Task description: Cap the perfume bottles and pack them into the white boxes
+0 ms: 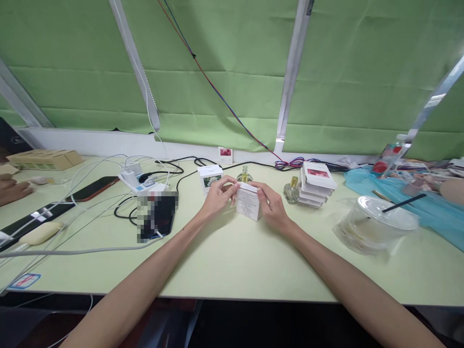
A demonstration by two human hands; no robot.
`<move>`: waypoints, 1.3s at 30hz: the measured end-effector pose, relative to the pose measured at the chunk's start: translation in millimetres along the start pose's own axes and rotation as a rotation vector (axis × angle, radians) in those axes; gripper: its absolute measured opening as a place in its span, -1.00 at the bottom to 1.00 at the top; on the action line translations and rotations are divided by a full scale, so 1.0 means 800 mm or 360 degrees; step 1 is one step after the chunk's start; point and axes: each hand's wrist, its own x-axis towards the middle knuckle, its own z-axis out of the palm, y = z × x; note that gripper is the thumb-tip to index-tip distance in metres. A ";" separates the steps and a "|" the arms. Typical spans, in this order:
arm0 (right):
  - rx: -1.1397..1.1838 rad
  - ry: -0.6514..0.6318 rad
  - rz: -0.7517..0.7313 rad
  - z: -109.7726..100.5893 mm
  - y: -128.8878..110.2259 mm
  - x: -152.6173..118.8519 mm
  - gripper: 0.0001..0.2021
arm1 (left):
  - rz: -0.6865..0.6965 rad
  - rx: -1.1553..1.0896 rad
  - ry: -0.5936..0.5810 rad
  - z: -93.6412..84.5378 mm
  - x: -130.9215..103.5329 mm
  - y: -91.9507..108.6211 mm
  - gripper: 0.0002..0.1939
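Between my two hands stands a small white carton (248, 205) with printed text on the side facing me. My left hand (221, 194) pinches its upper left edge, fingers curled. At the upper right edge, my right hand (271, 203) grips the same carton with thumb and fingers. Just behind it is a glass perfume bottle (245, 175), its lower part hidden by the carton and my hands. A white box with a flower picture (210, 178) sits to the left of that bottle. Another glass bottle with a gold neck (291, 191) stands right of my right hand, beside stacked white boxes (316, 183).
A phone (159, 216), a power strip (142, 182) and tangled cables lie on the left. A lidded plastic container with a black straw (377, 222) and a blue plastic bag (427, 203) are on the right. Another person's hand (13, 189) rests at the far left.
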 end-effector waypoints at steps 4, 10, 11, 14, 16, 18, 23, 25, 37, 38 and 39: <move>-0.0003 0.0006 -0.0012 0.000 0.000 0.000 -0.65 | 0.0065 0.0039 -0.0013 -0.001 0.000 -0.003 -0.62; -0.0006 0.0015 -0.0033 0.001 0.001 0.000 -0.66 | 0.0193 0.0033 0.0030 0.002 0.001 -0.009 -0.65; -0.0006 0.0019 -0.0035 0.001 0.001 0.000 -0.66 | 0.0216 0.0043 0.0047 0.003 0.001 -0.010 -0.66; -0.0004 0.0015 -0.0036 0.000 0.000 0.001 -0.67 | 0.0296 0.0075 0.0094 0.004 0.001 -0.011 -0.69; -0.0003 0.0009 -0.0037 0.000 -0.001 0.001 -0.67 | 0.0340 0.0094 0.0125 0.004 0.001 -0.012 -0.72; -0.0005 0.0008 -0.0042 0.000 -0.001 0.001 -0.67 | 0.0370 0.0106 0.0161 0.003 0.001 -0.013 -0.74; -0.0005 0.0016 -0.0050 0.000 -0.001 0.001 -0.67 | 0.0381 0.0112 0.0207 0.001 0.002 -0.017 -0.77; -0.0002 0.0014 -0.0047 0.000 -0.002 0.001 -0.67 | 0.0375 0.0127 0.0209 0.000 0.002 -0.017 -0.77; 0.0003 0.0014 -0.0030 0.001 -0.001 0.002 -0.64 | 0.0376 0.0284 0.0214 -0.002 0.000 -0.018 -0.77; 0.0003 0.0015 -0.0029 0.000 -0.001 0.002 -0.64 | 0.0374 0.0291 0.0215 -0.003 0.000 -0.018 -0.77; 0.0004 0.0014 -0.0027 0.000 -0.001 0.002 -0.64 | 0.0370 0.0298 0.0216 -0.003 -0.001 -0.018 -0.78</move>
